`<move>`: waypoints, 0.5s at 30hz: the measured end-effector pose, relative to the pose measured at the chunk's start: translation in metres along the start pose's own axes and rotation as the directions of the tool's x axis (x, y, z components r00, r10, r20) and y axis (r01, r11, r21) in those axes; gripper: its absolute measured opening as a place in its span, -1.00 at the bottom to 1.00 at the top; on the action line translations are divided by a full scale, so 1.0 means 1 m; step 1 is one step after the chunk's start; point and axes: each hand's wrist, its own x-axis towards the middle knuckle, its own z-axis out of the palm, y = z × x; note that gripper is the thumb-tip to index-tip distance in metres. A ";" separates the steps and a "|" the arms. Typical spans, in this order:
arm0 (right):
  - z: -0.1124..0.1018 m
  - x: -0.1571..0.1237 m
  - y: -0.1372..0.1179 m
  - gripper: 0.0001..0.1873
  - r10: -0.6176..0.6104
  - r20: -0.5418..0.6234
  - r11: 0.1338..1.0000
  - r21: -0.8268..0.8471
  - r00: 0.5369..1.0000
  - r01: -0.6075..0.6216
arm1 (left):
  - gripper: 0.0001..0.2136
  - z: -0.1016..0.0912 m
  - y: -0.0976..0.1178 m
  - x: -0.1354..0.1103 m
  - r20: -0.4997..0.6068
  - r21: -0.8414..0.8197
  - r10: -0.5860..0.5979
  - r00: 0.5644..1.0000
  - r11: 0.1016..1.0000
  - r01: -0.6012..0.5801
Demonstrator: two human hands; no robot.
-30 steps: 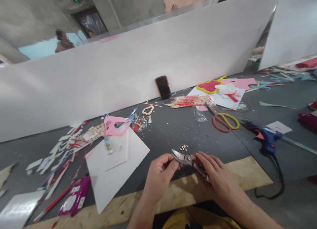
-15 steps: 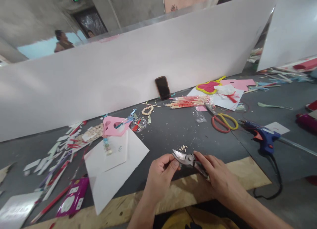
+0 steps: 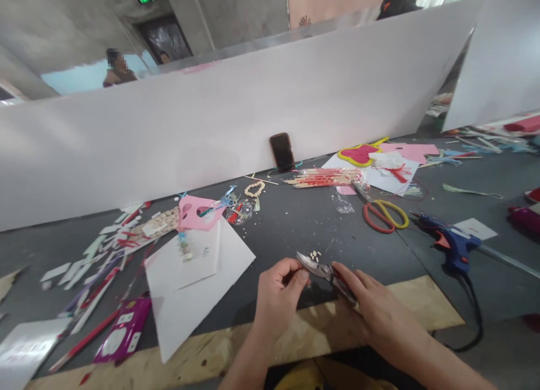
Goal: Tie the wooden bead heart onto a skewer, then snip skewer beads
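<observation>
My right hand (image 3: 371, 300) is wrapped round the handles of a pair of pruning shears (image 3: 324, 270), whose curved metal blades point left. Close to those blades, my left hand (image 3: 282, 291) is closed in a pinch of thumb and forefinger. Whatever sits between its fingertips is too small and too hidden to name. Just beyond the blades lie several small pale cut pieces (image 3: 314, 256) on the dark table.
Scissors (image 3: 386, 215) with red and yellow handles and a blue glue gun (image 3: 453, 243) lie to the right. A phone (image 3: 282, 152) leans against the white partition (image 3: 202, 125). White paper (image 3: 169, 322), a pink mask (image 3: 200, 213) and a purple packet (image 3: 123, 329) are at left.
The shears' blades look closer together than before. Both hands stay in nearly the same place, while the whole view has shifted slightly.
</observation>
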 end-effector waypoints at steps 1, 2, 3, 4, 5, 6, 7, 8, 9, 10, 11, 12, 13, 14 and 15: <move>-0.002 0.000 -0.001 -0.43 0.010 0.027 0.999 0.032 1.000 -0.011 | -0.81 0.000 0.000 0.001 -0.003 -0.003 0.004 1.000 1.000 -0.004; -0.005 0.001 -0.003 -0.45 0.017 0.055 0.998 0.065 0.998 -0.021 | -0.81 0.000 0.000 0.001 -0.005 -0.008 0.007 1.000 1.000 -0.007; -0.008 0.002 -0.004 -0.46 0.019 0.082 0.995 0.097 0.996 -0.027 | -0.81 0.000 0.001 0.002 -0.005 -0.015 0.007 1.000 1.000 -0.007; -0.010 0.003 -0.005 -0.47 0.018 0.107 0.991 0.128 0.994 -0.032 | -0.82 0.000 0.001 0.003 -0.004 -0.022 0.007 1.000 1.000 -0.007; -0.013 0.004 -0.005 -0.47 0.014 0.126 0.987 0.157 0.992 -0.034 | -0.82 -0.001 0.001 0.004 -0.002 -0.032 0.005 1.000 0.999 -0.005; -0.015 0.004 -0.006 -0.47 0.010 0.141 0.982 0.184 0.990 -0.036 | -0.83 -0.001 0.001 0.004 0.000 -0.043 0.003 1.000 0.999 -0.003; -0.017 0.005 -0.006 -0.47 0.005 0.153 0.977 0.211 0.988 -0.037 | -0.83 -0.001 0.001 0.005 0.000 -0.052 -0.001 1.000 0.999 0.001; -0.019 0.006 -0.006 -0.48 -0.002 0.165 0.970 0.240 0.986 -0.038 | -0.83 -0.002 0.000 0.005 0.000 -0.059 -0.005 1.000 0.998 0.005; -0.021 0.007 -0.006 -0.48 -0.008 0.178 0.963 0.268 0.984 -0.041 | -0.83 -0.002 0.000 0.006 -0.001 -0.062 -0.008 1.000 0.998 0.008; -0.022 0.008 -0.007 -0.49 -0.010 0.190 0.955 0.292 0.982 -0.046 | -0.83 -0.003 -0.001 0.007 -0.001 -0.063 -0.010 1.000 0.998 0.010; -0.024 0.008 -0.008 -0.50 -0.012 0.202 0.948 0.314 0.979 -0.053 | -0.83 -0.003 -0.001 0.008 -0.001 -0.062 -0.010 1.000 0.998 0.010; -0.026 0.009 -0.009 -0.50 -0.012 0.212 0.942 0.331 0.977 -0.060 | -0.83 -0.003 -0.002 0.008 -0.001 -0.061 -0.010 1.000 0.998 0.010; -0.028 0.010 -0.010 -0.50 -0.009 0.221 0.936 0.345 0.975 -0.070 | -0.82 -0.003 -0.003 0.009 0.000 -0.061 -0.011 1.000 0.998 0.011; -0.030 0.011 -0.012 -0.50 -0.003 0.230 0.930 0.357 0.973 -0.081 | -0.82 -0.003 -0.004 0.010 0.001 -0.062 -0.011 1.000 0.998 0.011; -0.033 0.012 -0.013 -0.50 0.002 0.246 0.923 0.372 0.969 -0.096 | -0.82 -0.003 -0.004 0.011 0.001 -0.064 -0.011 1.000 0.998 0.011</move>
